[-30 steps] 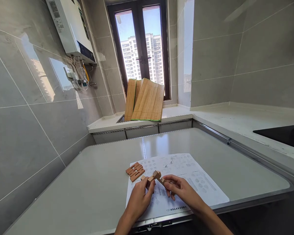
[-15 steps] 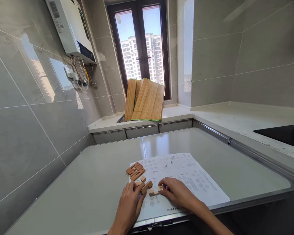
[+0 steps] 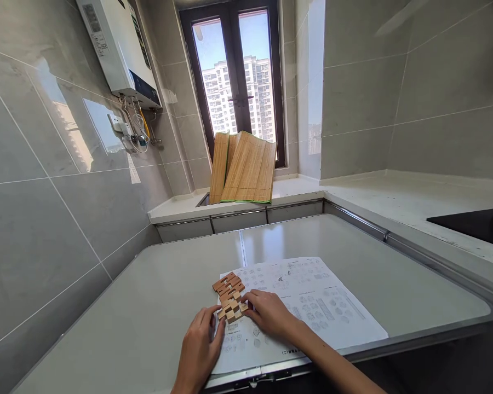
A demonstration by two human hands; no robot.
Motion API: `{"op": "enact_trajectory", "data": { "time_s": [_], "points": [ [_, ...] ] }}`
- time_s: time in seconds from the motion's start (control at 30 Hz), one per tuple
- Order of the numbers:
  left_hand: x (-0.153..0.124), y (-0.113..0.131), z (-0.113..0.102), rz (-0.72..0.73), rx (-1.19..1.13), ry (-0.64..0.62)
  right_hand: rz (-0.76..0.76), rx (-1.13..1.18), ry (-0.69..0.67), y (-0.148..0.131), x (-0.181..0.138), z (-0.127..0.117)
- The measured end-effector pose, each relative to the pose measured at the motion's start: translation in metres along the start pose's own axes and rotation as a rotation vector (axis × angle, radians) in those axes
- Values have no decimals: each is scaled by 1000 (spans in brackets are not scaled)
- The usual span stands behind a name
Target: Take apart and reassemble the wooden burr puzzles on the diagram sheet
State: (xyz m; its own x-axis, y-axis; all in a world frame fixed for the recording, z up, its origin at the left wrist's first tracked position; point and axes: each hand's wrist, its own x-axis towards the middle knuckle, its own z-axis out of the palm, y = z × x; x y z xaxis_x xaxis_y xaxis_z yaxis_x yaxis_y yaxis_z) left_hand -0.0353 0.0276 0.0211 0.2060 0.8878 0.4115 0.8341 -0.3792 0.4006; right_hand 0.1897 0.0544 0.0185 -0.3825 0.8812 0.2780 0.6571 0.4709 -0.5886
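A big grey counter [image 3: 156, 306] fills the low part of the view, with grey tiled walls on both sides. At the back is a tall window [image 3: 236, 76] with towers outside. A white heater box [image 3: 117, 46] hangs on the left wall. Bamboo mats [image 3: 244, 169] lean under the window.

A white sheet [image 3: 312, 306] with small drawings lies flat on the counter, near its front edge.

The left hand [image 3: 199, 347] lies on the sheet's left edge. Its fingertips touch the near side of the blocks. The right hand [image 3: 271, 314] lies on the sheet, and its fingers touch the right side of the blocks. Neither grip is closed on anything; both hands press the blocks from the side.

The wood blocks [image 3: 230, 295] sit in one small bunch on the sheet's left edge, between the two hands. They lie flat and touch each other.
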Motion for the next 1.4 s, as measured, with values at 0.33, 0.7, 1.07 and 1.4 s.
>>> {"op": "enact_trajectory", "data": {
  "time_s": [0.33,0.7,1.07,1.4],
  "points": [
    [-6,-16,-9,-321,-328,-61,127,259,149,23,-58,-8],
    [-8,-12,-11,-361,-391,-49,278,453,229,39,-77,-9],
    [-8,-10,-12,-354,-383,-60,280,418,227,38,-77,-10],
    [-8,-15,-9,-376,-390,-72,283,439,226,34,-77,-12]
  ]
}}
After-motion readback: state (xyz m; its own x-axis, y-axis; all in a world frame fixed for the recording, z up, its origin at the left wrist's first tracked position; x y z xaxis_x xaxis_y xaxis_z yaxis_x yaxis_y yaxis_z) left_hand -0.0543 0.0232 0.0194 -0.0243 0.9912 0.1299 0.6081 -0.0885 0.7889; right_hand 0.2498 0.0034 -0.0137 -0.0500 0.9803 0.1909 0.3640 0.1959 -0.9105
